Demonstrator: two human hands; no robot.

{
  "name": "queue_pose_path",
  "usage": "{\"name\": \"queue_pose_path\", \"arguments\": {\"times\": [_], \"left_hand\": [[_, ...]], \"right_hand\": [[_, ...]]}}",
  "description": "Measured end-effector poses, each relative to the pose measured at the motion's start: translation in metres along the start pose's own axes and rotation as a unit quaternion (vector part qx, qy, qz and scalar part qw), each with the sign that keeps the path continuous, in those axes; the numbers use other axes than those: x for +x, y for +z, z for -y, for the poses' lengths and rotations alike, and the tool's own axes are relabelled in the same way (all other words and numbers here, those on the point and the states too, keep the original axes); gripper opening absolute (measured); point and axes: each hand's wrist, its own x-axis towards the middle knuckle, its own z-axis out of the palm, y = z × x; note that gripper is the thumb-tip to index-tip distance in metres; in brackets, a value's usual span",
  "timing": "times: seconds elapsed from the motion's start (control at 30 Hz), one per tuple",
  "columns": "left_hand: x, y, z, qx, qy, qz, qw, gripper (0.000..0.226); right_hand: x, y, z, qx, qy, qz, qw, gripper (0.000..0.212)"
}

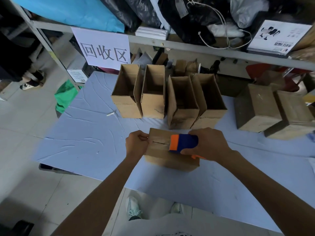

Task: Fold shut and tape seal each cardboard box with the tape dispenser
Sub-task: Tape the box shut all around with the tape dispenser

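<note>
— Where was the box [159, 148]?
— On the counter [85, 133], flaps folded. The left hand [137, 143] pinched its nine o'clock edge; the right hand [210, 143] gripped the tape dispenser [185, 143] on top, toward three o'clock.

My right hand [209, 143] grips the tape dispenser [185, 143], which rests on top of the folded box [163, 155] directly under my grip. Just left of the grip, my left hand [136, 143] holds that box's left end. The box stands on the table [85, 133]. Behind my grip the open boxes [183, 114] stand side by side in a row. Behind and well to the right sit two closed boxes [260, 113], side by side. Far behind and to the left, a sign [104, 48] hangs from a shelf rail [187, 44].
</note>
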Motion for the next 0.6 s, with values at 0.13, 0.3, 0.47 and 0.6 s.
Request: {"name": "queue_pose_path", "arguments": {"times": [0.13, 0.3, 0.47, 0.6], "left_hand": [[-0.003, 0.003, 0.003, -0.007, -0.028, 0.019, 0.999, 0.017], [-0.005, 0.011, -0.001, 0.034, -0.025, -0.032, 0.999, 0.020], [0.012, -0.004, 0.001, 0.068, -0.004, -0.065, 0.996, 0.016], [0.030, -0.030, 0.008, 0.098, 0.012, -0.106, 0.990, 0.018]], "right_hand": [[0.007, 0.001, -0.001, 0.030, 0.015, -0.005, 0.999, 0.070], [0.011, 0.007, 0.000, 0.030, 0.010, -0.008, 0.999, 0.068], [0.029, 0.010, 0.018, 0.026, -0.002, -0.033, 0.999, 0.063], [0.056, 0.010, 0.049, 0.024, -0.017, -0.045, 0.999, 0.066]]}}
